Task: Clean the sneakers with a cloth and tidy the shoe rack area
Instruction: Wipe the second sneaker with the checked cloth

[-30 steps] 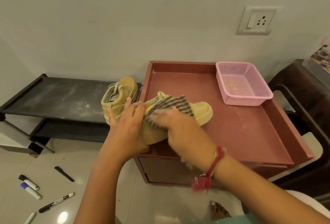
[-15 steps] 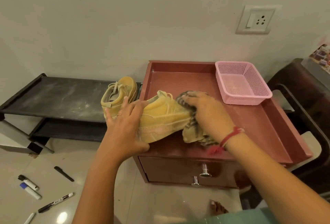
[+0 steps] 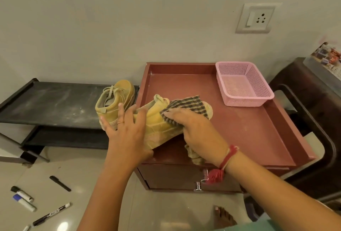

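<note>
A yellow sneaker [image 3: 158, 125] lies on its side at the front left of the red-brown cabinet top [image 3: 239, 129]. My left hand [image 3: 127, 129] grips its heel end. My right hand [image 3: 195, 131] presses a checked cloth [image 3: 186, 106] onto the sneaker's side and toe, and part of the cloth hangs below my wrist. The second yellow sneaker [image 3: 115, 101] stands upright on the right end of the black shoe rack [image 3: 49, 103], just behind my left hand.
A pink mesh basket [image 3: 243, 85] sits at the cabinet's back right. Several markers [image 3: 24, 197] lie scattered on the floor at lower left. A dark chair [image 3: 313, 120] stands to the right of the cabinet. My bare foot [image 3: 223, 216] shows below the cabinet drawer.
My right hand slid the cloth out to the sneaker's toe, then came back over its side. The left hand kept its grip on the heel end.
</note>
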Motion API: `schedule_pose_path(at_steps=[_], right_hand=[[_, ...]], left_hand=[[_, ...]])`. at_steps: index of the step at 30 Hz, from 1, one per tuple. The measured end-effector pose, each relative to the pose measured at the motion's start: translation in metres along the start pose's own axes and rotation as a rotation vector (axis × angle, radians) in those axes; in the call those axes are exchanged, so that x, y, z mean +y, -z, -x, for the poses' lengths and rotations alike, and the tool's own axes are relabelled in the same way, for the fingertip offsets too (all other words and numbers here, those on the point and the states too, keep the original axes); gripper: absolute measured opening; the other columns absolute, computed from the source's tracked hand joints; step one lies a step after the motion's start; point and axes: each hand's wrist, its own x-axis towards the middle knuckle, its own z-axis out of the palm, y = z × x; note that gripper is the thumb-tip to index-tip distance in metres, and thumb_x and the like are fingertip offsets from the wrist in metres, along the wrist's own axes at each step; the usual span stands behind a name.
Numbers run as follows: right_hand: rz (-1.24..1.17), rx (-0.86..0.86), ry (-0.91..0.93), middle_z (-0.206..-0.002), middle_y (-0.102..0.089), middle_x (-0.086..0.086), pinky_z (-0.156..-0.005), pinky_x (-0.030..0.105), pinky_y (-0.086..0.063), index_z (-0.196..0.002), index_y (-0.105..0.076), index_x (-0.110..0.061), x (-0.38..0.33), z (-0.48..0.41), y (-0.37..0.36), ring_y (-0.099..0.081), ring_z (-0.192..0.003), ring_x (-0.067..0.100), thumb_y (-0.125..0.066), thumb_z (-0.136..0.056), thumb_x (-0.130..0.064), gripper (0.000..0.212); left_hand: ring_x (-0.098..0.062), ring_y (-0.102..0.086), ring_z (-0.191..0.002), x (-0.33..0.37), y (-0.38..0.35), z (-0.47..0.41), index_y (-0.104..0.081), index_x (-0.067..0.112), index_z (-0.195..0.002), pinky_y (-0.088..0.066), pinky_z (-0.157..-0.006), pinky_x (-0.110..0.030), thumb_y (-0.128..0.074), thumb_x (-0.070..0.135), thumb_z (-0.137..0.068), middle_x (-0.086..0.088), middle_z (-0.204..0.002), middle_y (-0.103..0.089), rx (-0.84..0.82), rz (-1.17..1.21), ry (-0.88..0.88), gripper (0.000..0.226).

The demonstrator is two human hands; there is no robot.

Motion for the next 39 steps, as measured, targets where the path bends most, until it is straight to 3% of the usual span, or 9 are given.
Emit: schedule_pose_path(at_steps=[4,8,11,15,20,26,29,34,39], right_hand=[[0.122,-0.033,-0.061,-0.144,-0.042,-0.005,-0.112,0.023,-0.024,-0.134,-0.048,-0.021,0.022,-0.006,0.013,-0.036,-0.133,0.013,-0.042,-0.08,0.01,0.063],[0.172,0.062,-0.202,-0.138,-0.049,0.002,-0.107,0.025,-0.029,-0.131,-0.052,-0.015,0.035,-0.011,0.015,-0.045,-0.127,0.021,-0.041,-0.081,0.001,0.054],[0.04,0.112,-0.091,-0.128,-0.058,0.007,-0.106,0.024,-0.032,-0.124,-0.058,-0.01,0.009,0.003,0.002,-0.052,-0.12,0.021,-0.025,-0.076,-0.011,0.059],[0.08,0.044,0.098,-0.133,-0.054,-0.002,-0.103,0.021,-0.029,-0.128,-0.055,-0.017,-0.012,0.014,-0.004,-0.048,-0.124,0.013,-0.039,-0.071,0.01,0.065],[0.112,0.093,-0.121,-0.138,-0.049,-0.002,-0.109,0.025,-0.03,-0.129,-0.054,-0.017,0.023,-0.003,0.005,-0.044,-0.128,0.017,-0.043,-0.077,0.009,0.059],[0.097,-0.015,0.008,-0.147,-0.035,-0.008,-0.11,0.014,-0.01,-0.139,-0.039,-0.021,0.004,0.009,-0.003,-0.027,-0.137,0.007,-0.039,-0.077,0.016,0.072],[0.209,-0.069,-0.05,-0.15,-0.027,-0.01,-0.112,0.02,-0.001,-0.142,-0.033,-0.025,0.024,-0.002,0.009,-0.021,-0.14,0.008,-0.038,-0.077,0.016,0.077],[0.188,0.03,-0.242,-0.143,-0.044,0.003,-0.108,0.024,-0.025,-0.135,-0.046,-0.016,0.046,-0.008,0.02,-0.04,-0.131,0.021,-0.04,-0.083,0.004,0.057],[0.166,-0.134,-0.023,-0.151,-0.026,-0.007,-0.113,0.02,-0.009,-0.143,-0.03,-0.025,0.021,0.009,0.022,-0.022,-0.139,0.01,-0.037,-0.081,0.01,0.072]], left_hand=[[-0.032,-0.005,-0.147,-0.003,-0.001,-0.001,-0.027,0.027,-0.136,0.002,-0.106,-0.071,-0.081,0.033,-0.053,0.001,-0.144,-0.032,0.019,0.055,-0.044,0.099],[-0.034,-0.008,-0.147,-0.001,0.004,-0.002,-0.029,0.03,-0.134,0.004,-0.104,-0.071,-0.08,0.026,-0.051,0.003,-0.137,-0.039,0.07,0.06,-0.09,0.098],[-0.033,-0.005,-0.147,-0.006,0.01,0.001,-0.029,0.03,-0.136,0.004,-0.105,-0.071,-0.082,0.029,-0.05,0.002,-0.139,-0.039,0.069,0.048,-0.091,0.101],[-0.028,0.001,-0.148,-0.014,0.014,0.003,-0.028,0.029,-0.138,0.01,-0.106,-0.068,-0.081,0.035,-0.051,0.004,-0.141,-0.036,0.045,0.094,-0.077,0.102],[-0.024,0.004,-0.148,-0.015,0.014,0.001,-0.022,0.034,-0.138,0.013,-0.105,-0.066,-0.078,0.035,-0.053,0.01,-0.141,-0.032,0.039,0.15,-0.087,0.102],[-0.024,0.005,-0.148,-0.019,0.013,0.0,-0.021,0.036,-0.138,0.012,-0.106,-0.066,-0.08,0.032,-0.054,0.011,-0.142,-0.03,0.026,0.222,-0.1,0.103],[-0.022,0.007,-0.148,-0.021,0.015,-0.002,-0.02,0.037,-0.14,0.013,-0.107,-0.065,-0.079,0.031,-0.054,0.011,-0.143,-0.028,0.014,0.238,-0.087,0.104],[-0.022,0.006,-0.148,-0.02,0.014,0.0,-0.018,0.041,-0.138,0.013,-0.107,-0.064,-0.08,0.031,-0.053,0.013,-0.142,-0.028,0.014,0.226,-0.104,0.106],[-0.021,0.006,-0.148,-0.023,0.014,-0.002,-0.021,0.04,-0.141,0.013,-0.109,-0.064,-0.081,0.03,-0.052,0.013,-0.143,-0.029,-0.007,0.267,-0.107,0.108]])
